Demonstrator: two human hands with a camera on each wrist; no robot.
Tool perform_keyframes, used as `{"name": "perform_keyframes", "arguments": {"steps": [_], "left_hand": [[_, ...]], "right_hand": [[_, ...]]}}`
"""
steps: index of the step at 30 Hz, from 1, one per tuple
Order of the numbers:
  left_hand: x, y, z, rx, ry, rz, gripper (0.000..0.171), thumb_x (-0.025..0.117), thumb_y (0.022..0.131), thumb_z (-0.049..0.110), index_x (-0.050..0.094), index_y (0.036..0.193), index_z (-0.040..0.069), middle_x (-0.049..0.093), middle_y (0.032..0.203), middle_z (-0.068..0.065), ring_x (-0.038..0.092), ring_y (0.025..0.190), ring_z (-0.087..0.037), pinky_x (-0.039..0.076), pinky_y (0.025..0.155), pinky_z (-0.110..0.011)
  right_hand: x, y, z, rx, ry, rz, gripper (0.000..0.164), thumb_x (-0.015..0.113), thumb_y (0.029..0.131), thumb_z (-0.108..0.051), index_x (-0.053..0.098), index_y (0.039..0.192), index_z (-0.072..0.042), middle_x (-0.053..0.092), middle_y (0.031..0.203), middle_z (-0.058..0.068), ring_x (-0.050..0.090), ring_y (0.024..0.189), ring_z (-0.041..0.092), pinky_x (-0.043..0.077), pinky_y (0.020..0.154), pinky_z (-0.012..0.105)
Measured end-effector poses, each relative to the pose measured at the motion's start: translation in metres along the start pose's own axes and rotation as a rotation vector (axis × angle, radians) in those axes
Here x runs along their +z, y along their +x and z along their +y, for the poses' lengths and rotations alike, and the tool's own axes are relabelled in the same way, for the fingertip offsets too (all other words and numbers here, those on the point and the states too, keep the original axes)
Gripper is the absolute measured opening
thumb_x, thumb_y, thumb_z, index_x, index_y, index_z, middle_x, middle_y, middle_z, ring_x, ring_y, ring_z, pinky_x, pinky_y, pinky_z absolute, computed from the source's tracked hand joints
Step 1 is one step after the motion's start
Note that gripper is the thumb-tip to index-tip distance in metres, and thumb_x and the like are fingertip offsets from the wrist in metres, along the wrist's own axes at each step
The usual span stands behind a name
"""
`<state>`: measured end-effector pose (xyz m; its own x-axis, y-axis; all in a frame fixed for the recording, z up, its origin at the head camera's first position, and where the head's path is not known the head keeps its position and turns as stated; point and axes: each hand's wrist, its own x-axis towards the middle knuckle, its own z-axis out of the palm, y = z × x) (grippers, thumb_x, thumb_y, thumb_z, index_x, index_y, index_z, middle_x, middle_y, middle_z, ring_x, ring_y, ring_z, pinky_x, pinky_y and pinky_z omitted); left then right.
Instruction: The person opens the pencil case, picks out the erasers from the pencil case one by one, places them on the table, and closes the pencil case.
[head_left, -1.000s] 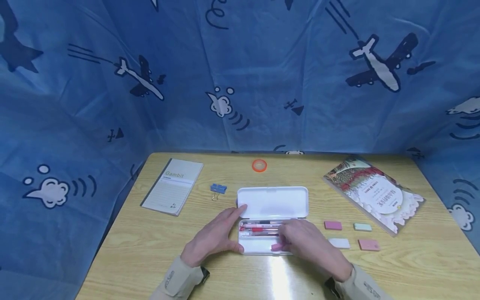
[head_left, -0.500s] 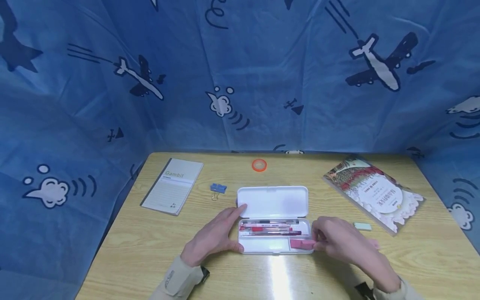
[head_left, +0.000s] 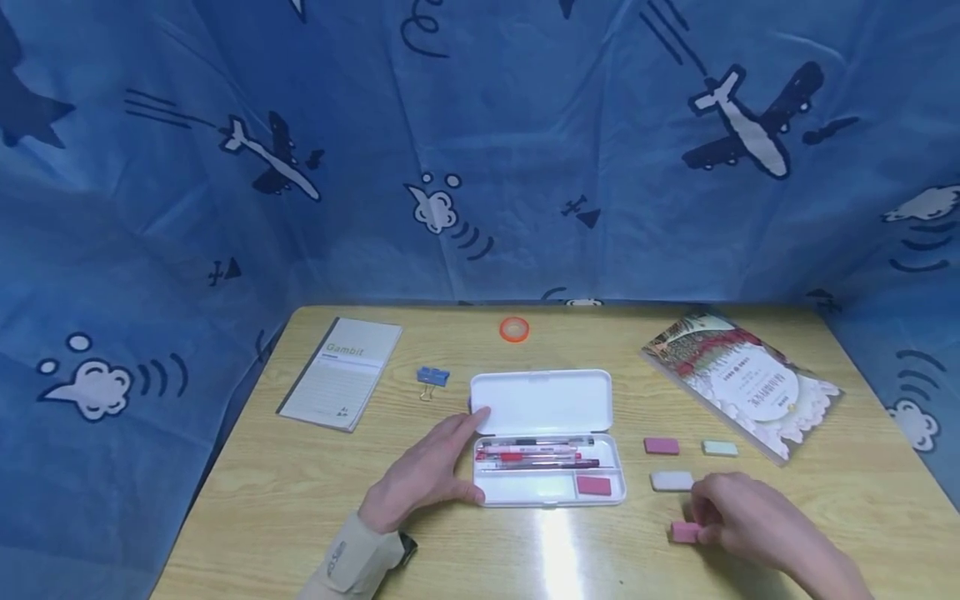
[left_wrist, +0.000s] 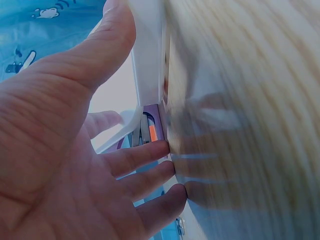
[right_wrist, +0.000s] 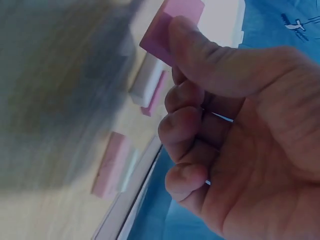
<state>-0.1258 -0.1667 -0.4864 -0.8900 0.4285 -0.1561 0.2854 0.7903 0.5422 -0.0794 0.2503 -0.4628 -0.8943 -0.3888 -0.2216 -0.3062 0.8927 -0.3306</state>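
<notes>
A white pencil case (head_left: 525,490) lies with its lid (head_left: 542,402) raised; several pens (head_left: 536,454) fill its long compartment. A pink eraser (head_left: 593,485) sits in its small front-right compartment. My left hand (head_left: 420,471) rests at the case's left side, thumb near the front corner and a fingertip by the lid, fingers mostly straight in the left wrist view. To the right of the case, my right hand (head_left: 757,521) pinches another pink eraser (right_wrist: 170,27) between thumb and fingers over the table. Close to that hand lies a white eraser (head_left: 671,481).
Behind the white eraser lie a magenta eraser (head_left: 661,446) and a pale green eraser (head_left: 719,448). A pink eraser (right_wrist: 110,165) shows in the right wrist view. Farther back are a notebook (head_left: 341,375), blue binder clip (head_left: 432,377), orange tape roll (head_left: 514,329) and a booklet (head_left: 742,383).
My right hand has moved right from the case to the table, carrying a pink eraser. The small compartment, covered by the hand before, now shows a pink eraser. My left hand stays put.
</notes>
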Motion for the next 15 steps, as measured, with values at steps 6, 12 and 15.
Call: {"name": "perform_keyframes", "arguments": {"steps": [6, 12, 15], "left_hand": [[-0.001, 0.000, 0.000, -0.006, -0.013, 0.002, 0.123, 0.090, 0.064, 0.046, 0.021, 0.164, 0.024, 0.039, 0.161, -0.011, 0.039, 0.148, -0.030, 0.037, 0.123, -0.046], [0.000, 0.000, -0.001, 0.000, -0.014, -0.001, 0.124, 0.091, 0.064, 0.045, 0.021, 0.164, 0.022, 0.040, 0.160, -0.012, 0.040, 0.147, -0.030, 0.037, 0.123, -0.046], [0.000, 0.001, 0.000, 0.001, -0.009, 0.002, 0.124, 0.091, 0.064, 0.046, 0.021, 0.163, 0.023, 0.040, 0.160, -0.011, 0.040, 0.147, -0.029, 0.037, 0.123, -0.045]], "right_hand": [[0.009, 0.002, 0.005, -0.057, 0.010, 0.031, 0.036, 0.087, 0.071, -0.018, 0.053, 0.066, -0.027, 0.043, 0.063, -0.015, 0.036, 0.059, 0.000, 0.029, 0.052, 0.020], [0.012, 0.004, 0.006, -0.037, 0.004, 0.034, 0.034, 0.087, 0.072, -0.016, 0.054, 0.067, -0.028, 0.045, 0.063, -0.016, 0.037, 0.060, 0.000, 0.031, 0.053, 0.020], [0.012, 0.005, 0.005, -0.016, 0.001, 0.034, 0.034, 0.086, 0.072, -0.014, 0.056, 0.068, -0.028, 0.046, 0.063, -0.017, 0.038, 0.060, 0.001, 0.032, 0.054, 0.021]]}}
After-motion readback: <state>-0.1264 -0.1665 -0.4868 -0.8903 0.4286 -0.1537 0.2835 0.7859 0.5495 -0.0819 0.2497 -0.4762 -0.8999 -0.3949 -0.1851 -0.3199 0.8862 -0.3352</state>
